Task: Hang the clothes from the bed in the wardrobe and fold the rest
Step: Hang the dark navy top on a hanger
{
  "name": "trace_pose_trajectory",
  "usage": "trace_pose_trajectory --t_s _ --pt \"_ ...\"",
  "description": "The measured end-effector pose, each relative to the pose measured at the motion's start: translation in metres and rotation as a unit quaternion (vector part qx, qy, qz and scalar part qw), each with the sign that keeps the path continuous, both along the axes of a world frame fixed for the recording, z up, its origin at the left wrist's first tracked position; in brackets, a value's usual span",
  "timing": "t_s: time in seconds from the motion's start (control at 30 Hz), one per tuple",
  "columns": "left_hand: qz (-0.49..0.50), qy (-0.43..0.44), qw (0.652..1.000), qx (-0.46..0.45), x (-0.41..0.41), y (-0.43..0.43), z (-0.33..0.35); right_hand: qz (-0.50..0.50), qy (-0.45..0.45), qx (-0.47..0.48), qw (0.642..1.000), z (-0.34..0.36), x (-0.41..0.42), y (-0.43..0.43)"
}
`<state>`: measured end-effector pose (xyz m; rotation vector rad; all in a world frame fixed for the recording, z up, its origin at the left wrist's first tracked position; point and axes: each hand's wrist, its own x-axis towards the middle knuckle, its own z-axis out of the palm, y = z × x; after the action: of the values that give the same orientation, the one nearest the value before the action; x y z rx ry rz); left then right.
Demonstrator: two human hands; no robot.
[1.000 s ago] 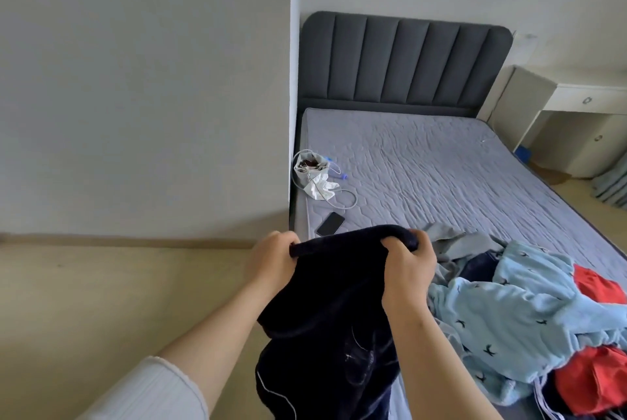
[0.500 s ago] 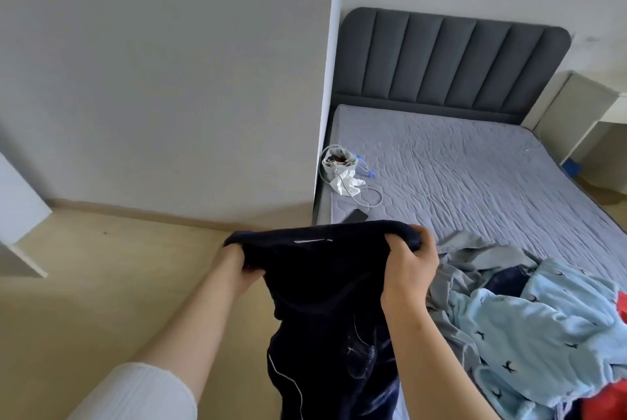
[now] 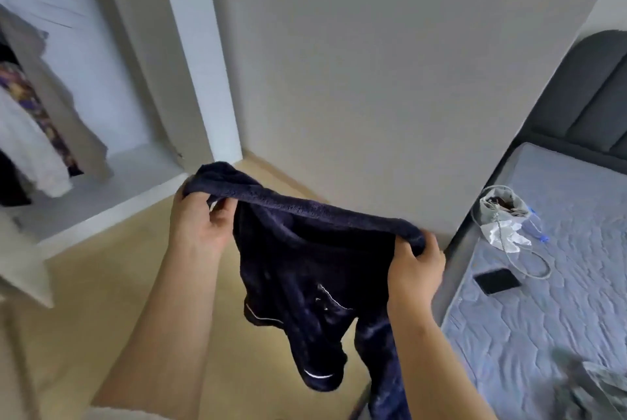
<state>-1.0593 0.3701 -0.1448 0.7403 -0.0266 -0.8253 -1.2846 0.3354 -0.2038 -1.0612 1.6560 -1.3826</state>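
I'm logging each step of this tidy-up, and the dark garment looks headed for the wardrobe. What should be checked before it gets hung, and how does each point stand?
1. Left hand grips one end of the dark navy fleece garment: ok.
2. Right hand grips the other end: ok.
3. Garment clear of the floor: ok, it hangs in the air.
4. Open white wardrobe in view, at the left: ok.
5. Free hanger ready: cannot tell, none shows.
6. Room beside the hanging beige coat: ok, bare space to its right.
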Motion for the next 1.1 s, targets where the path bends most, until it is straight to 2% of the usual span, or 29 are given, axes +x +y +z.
trace_pose_trajectory --t_s 0.2,0.33,0.47,0.7,0.83,1.1 --pt "0.105 0.043 0.993 -0.013 0.069 0.029 -0.012 0.098 -0.044 -0.007 0.994 0.013 0.073 -0.015" --pt "0.131 0.008 0.991 0.006 0.117 0.024 -0.012 0.126 -0.048 0.001 0.991 0.018 0.129 -0.039" --pt "0.167 0.035 0.985 0.002 0.184 0.009 -0.009 0.155 -0.056 0.007 0.986 0.024 0.205 -0.066" --pt "0.169 0.072 0.981 0.06 0.306 -0.01 -0.012 0.188 -0.089 0.018 0.978 0.031 0.337 -0.102" --pt "0.176 0.117 0.972 0.107 0.349 -0.016 -0.024 0.217 -0.08 0.038 0.972 0.021 0.388 -0.119" --pt "0.234 0.163 0.951 0.115 0.428 -0.055 -0.029 0.283 -0.065 0.075 0.954 0.002 0.495 -0.176"
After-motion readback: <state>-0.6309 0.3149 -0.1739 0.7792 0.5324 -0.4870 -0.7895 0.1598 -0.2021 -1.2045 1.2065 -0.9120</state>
